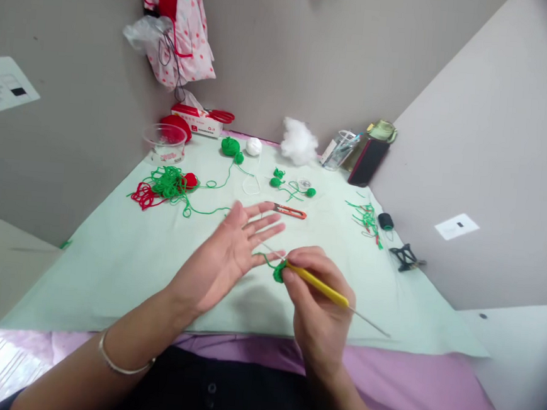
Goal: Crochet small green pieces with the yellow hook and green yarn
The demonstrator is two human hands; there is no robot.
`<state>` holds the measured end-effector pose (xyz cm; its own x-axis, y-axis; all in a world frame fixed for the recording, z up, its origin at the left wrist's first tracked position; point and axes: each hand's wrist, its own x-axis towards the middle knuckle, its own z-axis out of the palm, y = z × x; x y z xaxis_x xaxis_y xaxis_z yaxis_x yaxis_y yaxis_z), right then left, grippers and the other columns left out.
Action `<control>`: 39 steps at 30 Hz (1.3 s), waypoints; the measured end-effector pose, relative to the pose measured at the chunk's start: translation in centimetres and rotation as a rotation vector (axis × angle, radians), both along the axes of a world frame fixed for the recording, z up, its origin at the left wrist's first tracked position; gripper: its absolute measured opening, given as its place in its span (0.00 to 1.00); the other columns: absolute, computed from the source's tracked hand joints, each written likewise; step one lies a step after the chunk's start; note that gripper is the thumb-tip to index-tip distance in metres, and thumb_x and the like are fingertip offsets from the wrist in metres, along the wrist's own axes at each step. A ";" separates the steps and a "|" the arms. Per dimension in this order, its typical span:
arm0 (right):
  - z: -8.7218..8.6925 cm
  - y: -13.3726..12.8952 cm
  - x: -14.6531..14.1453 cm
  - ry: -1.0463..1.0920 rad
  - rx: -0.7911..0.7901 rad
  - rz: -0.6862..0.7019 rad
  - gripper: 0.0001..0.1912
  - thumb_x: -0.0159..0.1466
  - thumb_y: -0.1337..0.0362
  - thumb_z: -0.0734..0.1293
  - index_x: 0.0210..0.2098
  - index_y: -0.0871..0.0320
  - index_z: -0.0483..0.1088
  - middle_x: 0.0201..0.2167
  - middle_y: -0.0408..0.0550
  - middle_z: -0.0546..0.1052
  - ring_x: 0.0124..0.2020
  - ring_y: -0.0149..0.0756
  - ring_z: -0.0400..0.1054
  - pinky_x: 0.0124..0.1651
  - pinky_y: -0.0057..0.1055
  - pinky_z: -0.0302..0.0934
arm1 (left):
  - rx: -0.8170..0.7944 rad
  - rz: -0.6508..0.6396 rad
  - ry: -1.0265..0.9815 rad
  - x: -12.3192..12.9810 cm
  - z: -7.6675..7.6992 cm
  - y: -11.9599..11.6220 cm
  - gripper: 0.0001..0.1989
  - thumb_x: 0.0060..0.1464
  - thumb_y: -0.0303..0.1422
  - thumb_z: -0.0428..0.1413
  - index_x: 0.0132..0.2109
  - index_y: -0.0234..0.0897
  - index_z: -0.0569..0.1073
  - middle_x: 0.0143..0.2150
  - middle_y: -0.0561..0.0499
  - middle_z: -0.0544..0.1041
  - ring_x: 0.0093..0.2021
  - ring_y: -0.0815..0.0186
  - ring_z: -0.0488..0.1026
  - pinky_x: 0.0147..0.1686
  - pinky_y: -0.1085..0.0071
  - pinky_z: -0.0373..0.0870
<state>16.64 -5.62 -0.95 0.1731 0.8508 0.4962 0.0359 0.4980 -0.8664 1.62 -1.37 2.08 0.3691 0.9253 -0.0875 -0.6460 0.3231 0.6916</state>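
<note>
Between the thumb and fingers of my right hand [320, 300] is a crochet hook [321, 286] with a yellow handle and thin metal ends. A small piece of green crochet [279, 272] is pinched at the same fingertips. My left hand [232, 246] is held palm up with its fingers spread, just left of the hook. Green yarn [265, 257] runs from the crochet piece toward the left fingers, and its path behind them is hidden. Beyond the left fingertips lie orange thread snips [292, 212] on the pale tablecloth [153, 284].
Tangled green yarn [168, 183] and red yarn [146, 196] lie at the left, by a clear plastic tub [165, 152]. Green balls [231, 146], white stuffing [298, 142] and a dark phone [369, 161] stand at the back. Yarn scraps [367, 220] and black thread [386, 222] are right.
</note>
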 end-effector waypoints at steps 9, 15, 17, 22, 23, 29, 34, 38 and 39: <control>-0.7 0.4 0.3 -0.046 0.065 -0.153 0.11 0.68 0.71 0.71 0.43 0.46 0.80 0.38 0.47 0.78 0.41 0.40 0.75 0.38 0.37 0.73 | 0.478 0.193 0.585 0.1 -2.4 -0.4 0.04 0.53 0.35 0.72 0.36 0.45 0.87 0.54 0.45 0.83 0.70 0.46 0.66 0.73 0.52 0.54; -1.1 0.5 0.2 -0.089 0.062 -0.152 0.12 0.68 0.71 0.71 0.44 0.46 0.81 0.38 0.47 0.79 0.42 0.40 0.75 0.41 0.38 0.73 | 0.170 0.058 0.338 1.3 -3.1 -1.1 0.17 0.56 0.33 0.70 0.53 0.42 0.84 0.33 0.55 0.75 0.32 0.68 0.74 0.38 0.69 0.74; -1.1 0.7 0.3 -0.068 0.003 -0.153 0.08 0.67 0.68 0.73 0.42 0.47 0.81 0.38 0.47 0.79 0.41 0.40 0.75 0.42 0.38 0.73 | 0.119 0.070 0.286 1.4 -3.1 -1.1 0.18 0.55 0.32 0.70 0.53 0.40 0.83 0.33 0.55 0.75 0.29 0.70 0.73 0.33 0.72 0.72; -1.7 1.8 0.8 0.169 -0.240 -0.009 0.10 0.61 0.59 0.79 0.41 0.51 0.80 0.34 0.44 0.81 0.31 0.35 0.75 0.35 0.34 0.73 | -0.064 -0.045 0.127 1.1 -3.1 -1.0 0.19 0.54 0.34 0.72 0.53 0.37 0.82 0.26 0.57 0.74 0.20 0.75 0.65 0.21 0.78 0.64; -1.9 2.0 0.8 0.227 -0.270 0.033 0.11 0.59 0.58 0.79 0.40 0.51 0.79 0.33 0.43 0.81 0.29 0.33 0.73 0.33 0.33 0.72 | -0.102 -0.080 0.092 1.0 -3.2 -0.9 0.18 0.54 0.33 0.72 0.51 0.36 0.83 0.25 0.57 0.73 0.20 0.75 0.65 0.21 0.79 0.64; -2.8 2.3 0.9 0.205 -0.265 0.041 0.10 0.60 0.58 0.79 0.40 0.51 0.79 0.37 0.45 0.83 0.33 0.35 0.76 0.37 0.32 0.74 | -0.241 -0.095 -0.060 1.0 -3.2 -0.8 0.10 0.58 0.22 0.67 0.47 0.34 0.84 0.37 0.50 0.81 0.32 0.73 0.78 0.36 0.81 0.78; -2.8 2.0 1.0 0.057 -0.171 0.011 0.06 0.64 0.58 0.77 0.41 0.49 0.81 0.36 0.44 0.81 0.39 0.37 0.78 0.42 0.33 0.75 | -0.168 -0.052 -0.028 1.1 -2.8 -1.3 0.16 0.59 0.23 0.66 0.54 0.39 0.83 0.43 0.52 0.79 0.36 0.73 0.80 0.43 0.77 0.79; -2.8 1.7 1.3 0.031 -0.195 0.007 0.10 0.69 0.55 0.71 0.47 0.50 0.81 0.41 0.48 0.82 0.38 0.38 0.77 0.42 0.35 0.75 | -0.116 -0.016 0.031 1.1 -2.6 -1.5 0.20 0.57 0.25 0.69 0.55 0.42 0.83 0.37 0.56 0.76 0.34 0.73 0.79 0.41 0.76 0.77; -2.9 1.7 1.4 0.054 -0.213 0.012 0.12 0.71 0.54 0.70 0.48 0.51 0.80 0.43 0.49 0.82 0.38 0.37 0.77 0.43 0.36 0.75 | -0.106 -0.010 0.036 1.0 -2.6 -1.5 0.20 0.57 0.25 0.70 0.56 0.42 0.83 0.36 0.56 0.76 0.34 0.72 0.79 0.42 0.76 0.77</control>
